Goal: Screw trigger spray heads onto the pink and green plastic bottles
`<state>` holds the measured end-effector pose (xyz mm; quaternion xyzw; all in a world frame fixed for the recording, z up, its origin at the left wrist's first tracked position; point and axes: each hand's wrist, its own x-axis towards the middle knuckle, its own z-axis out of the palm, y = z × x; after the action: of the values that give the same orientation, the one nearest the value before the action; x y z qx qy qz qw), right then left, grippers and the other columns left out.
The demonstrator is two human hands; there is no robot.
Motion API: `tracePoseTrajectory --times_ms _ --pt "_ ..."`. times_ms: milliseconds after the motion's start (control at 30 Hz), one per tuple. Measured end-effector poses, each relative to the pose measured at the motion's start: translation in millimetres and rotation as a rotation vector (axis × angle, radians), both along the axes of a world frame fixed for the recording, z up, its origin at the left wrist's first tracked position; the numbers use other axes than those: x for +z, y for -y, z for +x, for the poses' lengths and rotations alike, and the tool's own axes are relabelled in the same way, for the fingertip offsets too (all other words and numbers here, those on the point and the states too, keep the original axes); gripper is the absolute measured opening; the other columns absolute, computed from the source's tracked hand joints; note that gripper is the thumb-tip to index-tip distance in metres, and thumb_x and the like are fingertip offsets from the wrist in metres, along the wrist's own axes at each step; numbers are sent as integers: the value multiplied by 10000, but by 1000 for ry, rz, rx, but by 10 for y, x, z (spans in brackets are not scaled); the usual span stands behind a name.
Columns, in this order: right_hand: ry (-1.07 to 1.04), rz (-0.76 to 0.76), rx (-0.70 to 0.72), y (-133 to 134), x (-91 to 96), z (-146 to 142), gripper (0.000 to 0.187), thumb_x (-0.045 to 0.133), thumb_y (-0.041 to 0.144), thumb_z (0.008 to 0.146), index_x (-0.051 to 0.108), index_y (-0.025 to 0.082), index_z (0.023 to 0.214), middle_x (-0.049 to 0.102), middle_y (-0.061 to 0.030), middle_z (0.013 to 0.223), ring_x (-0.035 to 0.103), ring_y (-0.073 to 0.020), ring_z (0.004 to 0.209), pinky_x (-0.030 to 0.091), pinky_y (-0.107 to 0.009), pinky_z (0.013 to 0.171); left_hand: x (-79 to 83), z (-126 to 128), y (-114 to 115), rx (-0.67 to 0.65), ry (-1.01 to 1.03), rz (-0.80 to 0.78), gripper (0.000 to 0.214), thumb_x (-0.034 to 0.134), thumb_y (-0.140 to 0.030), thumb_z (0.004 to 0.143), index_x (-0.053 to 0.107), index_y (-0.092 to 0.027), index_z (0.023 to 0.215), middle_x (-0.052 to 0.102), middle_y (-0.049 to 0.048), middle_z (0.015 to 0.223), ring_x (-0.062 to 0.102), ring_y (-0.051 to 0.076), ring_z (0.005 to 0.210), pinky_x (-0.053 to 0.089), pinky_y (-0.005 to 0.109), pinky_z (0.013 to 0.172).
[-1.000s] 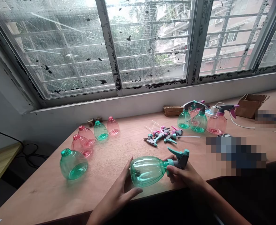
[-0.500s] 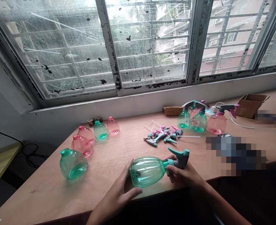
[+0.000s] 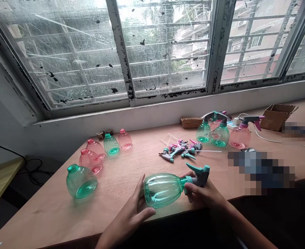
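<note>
A clear green spray bottle lies nearly level above the table's front edge, its base to the left. At its right end, a grey and teal trigger head sits on the neck. My right hand is closed around the collar below that head, thumb in front. My left hand cups the base end, fingers behind the bottle and thumb along its lower side; the fingertips are partly hidden. Beyond the bottle lies a pile of loose trigger heads in grey, teal and pink, some with white tubes.
Open green bottles and pink bottles stand on the left of the wooden table. At the back right are bottles with heads fitted, a power strip and cardboard boxes. A blurred patch covers something at right.
My left hand's fingers have shifted slightly at the bottle's base, and the thumb has drawn a little left. The bottle and my right hand have hardly moved.
</note>
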<state>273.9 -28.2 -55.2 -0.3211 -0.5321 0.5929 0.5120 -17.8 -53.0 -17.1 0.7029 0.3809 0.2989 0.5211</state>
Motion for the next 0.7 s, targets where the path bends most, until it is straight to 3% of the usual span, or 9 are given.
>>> tracePoseTrajectory --times_ms 267,533,700 --pt "-6 -2 10 -12 5 -2 403 792 455 810 632 167 1042 682 -8 674 603 -139 496 460 -277 526 -3 -2 -27 23 -49 35 912 674 -304 908 71 -334 1591 153 19 1673 177 307 1521 192 509 1249" --pt "10 -15 14 6 20 -6 433 798 452 802 613 162 1064 681 -7 668 607 -140 497 454 -269 509 -31 -13 -23 -9 -59 66 959 655 -276 930 -45 -370 1579 97 16 1681 225 302 1509 205 512 1241" --pt "3 -37 41 7 26 -6 462 812 475 781 596 171 1054 691 -7 667 611 -146 492 443 -267 497 35 12 -5 -1 -43 44 863 581 -355 980 -31 -331 1588 176 43 1668 210 310 1512 191 519 1243"
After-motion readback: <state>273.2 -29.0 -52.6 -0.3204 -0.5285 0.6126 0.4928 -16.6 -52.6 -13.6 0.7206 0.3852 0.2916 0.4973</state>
